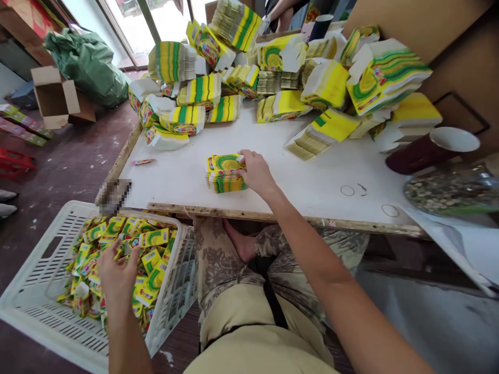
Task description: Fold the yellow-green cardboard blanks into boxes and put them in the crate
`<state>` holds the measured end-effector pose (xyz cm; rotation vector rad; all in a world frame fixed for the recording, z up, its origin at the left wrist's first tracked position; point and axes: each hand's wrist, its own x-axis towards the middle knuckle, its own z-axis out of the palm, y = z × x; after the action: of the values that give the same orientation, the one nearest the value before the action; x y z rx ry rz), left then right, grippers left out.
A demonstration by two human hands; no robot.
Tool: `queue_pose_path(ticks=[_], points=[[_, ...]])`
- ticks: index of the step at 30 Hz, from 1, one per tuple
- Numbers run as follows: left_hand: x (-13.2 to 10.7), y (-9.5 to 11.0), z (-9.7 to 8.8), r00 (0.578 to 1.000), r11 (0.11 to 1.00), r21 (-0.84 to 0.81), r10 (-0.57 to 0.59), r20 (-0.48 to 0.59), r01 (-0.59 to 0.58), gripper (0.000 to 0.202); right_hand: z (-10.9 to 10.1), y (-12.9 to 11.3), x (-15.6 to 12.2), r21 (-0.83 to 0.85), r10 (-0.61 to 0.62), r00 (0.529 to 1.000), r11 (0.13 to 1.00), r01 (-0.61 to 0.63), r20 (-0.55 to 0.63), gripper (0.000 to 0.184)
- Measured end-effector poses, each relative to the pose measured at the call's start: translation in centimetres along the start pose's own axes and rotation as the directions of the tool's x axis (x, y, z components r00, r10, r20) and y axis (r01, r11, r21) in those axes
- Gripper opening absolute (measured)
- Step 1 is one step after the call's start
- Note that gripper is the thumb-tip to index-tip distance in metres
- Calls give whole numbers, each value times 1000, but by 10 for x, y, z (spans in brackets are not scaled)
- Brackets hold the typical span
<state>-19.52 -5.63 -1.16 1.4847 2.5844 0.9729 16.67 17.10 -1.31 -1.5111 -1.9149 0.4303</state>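
My right hand (255,171) rests on a small stack of flat yellow-and-green cartons (223,174) near the front of the white table (296,182), fingers curled over the stack's right edge. My left hand (117,275) reaches down into a white plastic crate (42,291) on the floor at my left. Its fingers are spread over the folded yellow-and-green boxes (150,259) heaped inside, and it holds nothing that I can see.
Large piles of flat carton bundles (273,78) cover the far half of the table. A dark red cup (432,148) and a glass jar (448,192) stand at the right. An open cardboard box (56,98) and a green sack (88,65) lie on the floor. Another person's arm (278,10) shows at the far edge.
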Motion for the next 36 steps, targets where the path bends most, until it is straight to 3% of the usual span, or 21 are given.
queue_pose_path(ticks=[4, 6, 8, 10, 12, 14, 15, 17, 19, 22, 25, 30, 33, 36], points=[[-16, 66, 47, 973, 904, -428, 113, 202, -16, 52, -9, -8, -5, 100, -61, 996, 993, 67, -65, 46], [-25, 100, 66, 917, 790, -610, 204, 344, 53, 52, -12, -18, -18, 250, -61, 991, 964, 89, -117, 45], [-34, 131, 82, 871, 613, -774, 282, 402, 159, 62, -11, -33, -40, 436, -44, 995, 896, 80, -92, 45], [-40, 157, 92, 889, 379, -891, 277, 365, 249, 71, -5, -52, -69, 641, -77, 996, 767, 23, 55, 48], [-43, 177, 94, 935, 160, -948, 182, 303, 276, 68, 4, -70, -98, 790, -126, 966, 604, -106, 226, 47], [-43, 191, 92, 963, 21, -965, 63, 261, 260, 57, 13, -85, -123, 876, -139, 946, 437, -206, 292, 48], [-42, 195, 90, 970, -7, -970, 14, 242, 242, 52, 17, -91, -132, 891, -131, 946, 397, -223, 295, 49], [-39, 197, 88, 976, 8, -978, -66, 207, 208, 45, 22, -98, -144, 889, -115, 953, 405, -213, 280, 47], [-37, 192, 89, 974, 61, -976, -103, 200, 207, 43, 24, -99, -147, 855, -106, 953, 479, -201, 284, 44], [-43, 180, 93, 965, 173, -950, -84, 247, 259, 49, 23, -91, -141, 803, -53, 943, 542, -249, 328, 38], [-56, 173, 97, 956, 312, -905, -36, 292, 289, 56, 20, -78, -134, 798, 10, 955, 547, -254, 297, 28], [-67, 166, 95, 962, 357, -893, -91, 259, 275, 28, 9, -59, -131, 785, 24, 981, 597, -169, 194, 17], [-56, 158, 80, 958, 403, -873, -33, 284, 273, 33, -4, -47, -131, 709, -45, 996, 705, -23, 77, 16], [-37, 149, 53, 927, 445, -872, 198, 319, 205, 75, -21, -36, -131, 492, -233, 971, 840, 227, -51, 14]])
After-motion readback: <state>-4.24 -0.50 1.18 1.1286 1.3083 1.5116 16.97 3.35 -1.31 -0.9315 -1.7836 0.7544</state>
